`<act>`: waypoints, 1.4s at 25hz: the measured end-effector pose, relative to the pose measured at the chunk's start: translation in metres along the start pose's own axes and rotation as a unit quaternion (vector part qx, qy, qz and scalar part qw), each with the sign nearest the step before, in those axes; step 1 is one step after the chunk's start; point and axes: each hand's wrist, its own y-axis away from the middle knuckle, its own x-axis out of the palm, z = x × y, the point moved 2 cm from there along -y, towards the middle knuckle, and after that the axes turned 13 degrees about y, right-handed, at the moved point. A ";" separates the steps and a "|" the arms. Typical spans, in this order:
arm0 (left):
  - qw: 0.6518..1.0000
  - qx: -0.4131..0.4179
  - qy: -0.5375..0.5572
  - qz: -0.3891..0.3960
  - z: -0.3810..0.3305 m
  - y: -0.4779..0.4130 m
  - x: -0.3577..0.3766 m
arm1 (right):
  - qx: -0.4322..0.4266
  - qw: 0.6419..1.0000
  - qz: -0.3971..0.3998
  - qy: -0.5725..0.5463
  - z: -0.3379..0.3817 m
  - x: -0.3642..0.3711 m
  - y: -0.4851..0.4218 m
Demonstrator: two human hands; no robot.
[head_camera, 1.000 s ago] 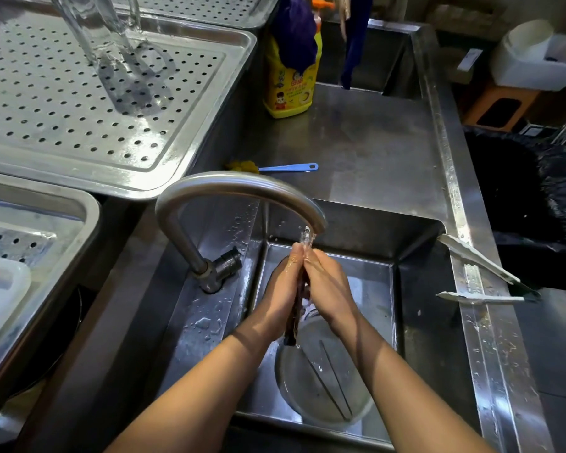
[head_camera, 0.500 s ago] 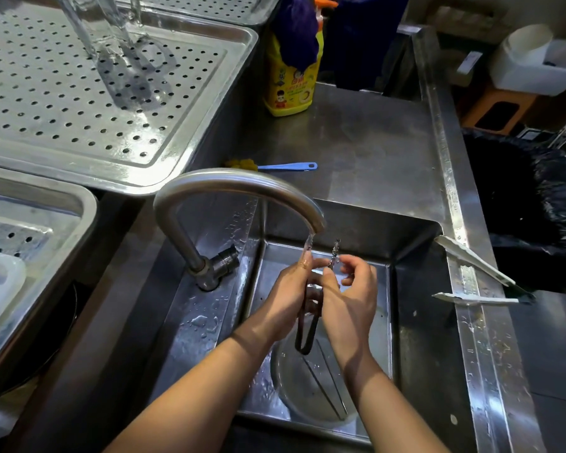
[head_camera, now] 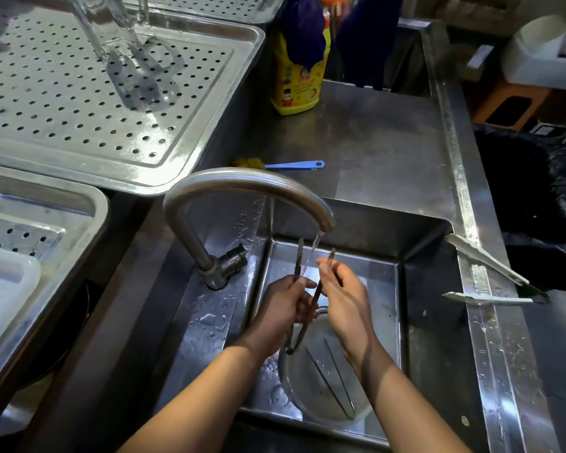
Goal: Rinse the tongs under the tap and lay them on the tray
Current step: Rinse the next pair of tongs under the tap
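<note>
Small metal tongs (head_camera: 298, 256) are spread apart in a V over the sink, tips up, just under the spout of the curved tap (head_camera: 242, 181). Water runs down between the two arms. My left hand (head_camera: 283, 307) grips the left arm and my right hand (head_camera: 343, 295) pinches the right arm. The tongs' joined end hangs below my hands. A large perforated steel tray (head_camera: 183, 138) lies to the upper left with a clear glass vessel (head_camera: 111, 31) standing on it.
A clear bowl (head_camera: 324, 410) with two thin sticks sits in the sink basin (head_camera: 432, 338). Larger metal tongs (head_camera: 490, 276) rest on the sink's right rim. A yellow detergent bottle (head_camera: 296, 80) and a blue-handled brush (head_camera: 291, 164) are on the counter behind. A second tray (head_camera: 89, 204) is at left.
My hands were pressed together around the tongs a second ago. Since then they have drawn apart, spreading the tongs' arms wide under the water stream.
</note>
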 end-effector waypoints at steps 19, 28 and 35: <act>0.994 0.018 0.078 -0.068 -0.067 -0.040 0.012 | 0.124 0.962 0.225 -0.091 0.004 0.016 -0.012; 0.742 0.273 -0.612 -0.008 0.005 0.036 -0.109 | 0.131 0.919 0.242 -0.282 0.034 0.041 -0.042; 0.663 0.277 -0.696 -0.022 0.026 0.041 -0.122 | 0.059 0.982 0.124 -0.132 0.041 0.040 -0.045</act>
